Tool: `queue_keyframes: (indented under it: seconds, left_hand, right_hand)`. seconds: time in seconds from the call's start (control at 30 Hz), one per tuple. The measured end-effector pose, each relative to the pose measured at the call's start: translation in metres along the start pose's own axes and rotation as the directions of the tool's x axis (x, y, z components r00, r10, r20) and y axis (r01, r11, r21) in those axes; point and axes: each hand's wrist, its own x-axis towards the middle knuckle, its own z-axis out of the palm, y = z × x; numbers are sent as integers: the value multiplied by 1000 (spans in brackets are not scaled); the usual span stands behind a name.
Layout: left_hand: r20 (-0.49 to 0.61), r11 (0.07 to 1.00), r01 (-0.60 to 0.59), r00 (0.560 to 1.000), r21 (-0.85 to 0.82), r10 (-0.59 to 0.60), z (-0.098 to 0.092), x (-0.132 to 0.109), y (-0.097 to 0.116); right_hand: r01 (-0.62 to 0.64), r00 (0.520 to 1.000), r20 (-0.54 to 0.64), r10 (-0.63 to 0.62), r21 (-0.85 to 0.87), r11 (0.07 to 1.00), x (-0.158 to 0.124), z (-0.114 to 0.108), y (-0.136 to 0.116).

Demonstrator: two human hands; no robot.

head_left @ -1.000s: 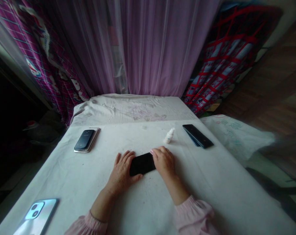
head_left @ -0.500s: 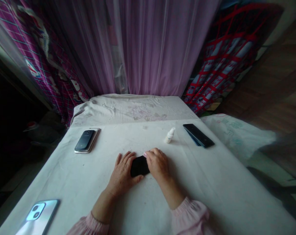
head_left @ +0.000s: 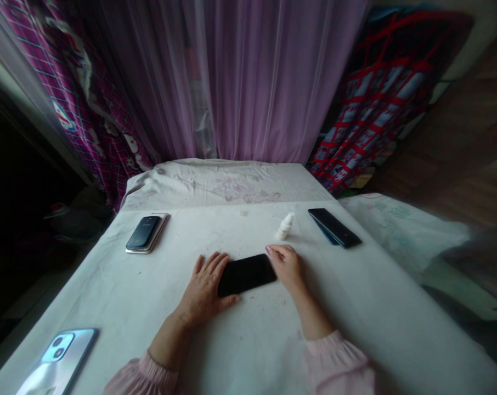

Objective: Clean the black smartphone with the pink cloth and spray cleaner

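A smartphone point(head_left: 248, 273) lies on the white-covered table with its black screen up. My left hand point(head_left: 205, 282) holds its left end, the fingers along the far side and the thumb at the near edge. At the phone's right end is my right hand point(head_left: 288, 267), its fingers curled together. A small pinkish bit shows at those fingertips, and I cannot make out whether it is a nail or something held. Beyond the right hand stands a small white bottle point(head_left: 285, 226) with a pointed top.
Two stacked phones point(head_left: 143, 233) lie at the left, and two more dark phones point(head_left: 334, 227) overlap at the right. A silvery-blue phone point(head_left: 59, 362) lies camera side up at near left. Purple curtains point(head_left: 265, 82) hang behind the table point(head_left: 150, 307).
My right hand has moved right, from over the middle of the phone to its right end, uncovering most of the screen. The left hand stays at the left end.
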Motion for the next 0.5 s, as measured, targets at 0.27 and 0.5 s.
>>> queue_keyframes:
  seconds: [0.27,0.5]
  left_hand:
    - [-39,997,45,998,57,-43,3,3,9]
    - [-8,998,17,1000,54,-17,7,4,1]
  right_hand:
    - [67,995,84,-45,-273,960,-32,-21,-19]
    - [84,995,80,-57,-382,920,-39,-27,-26]
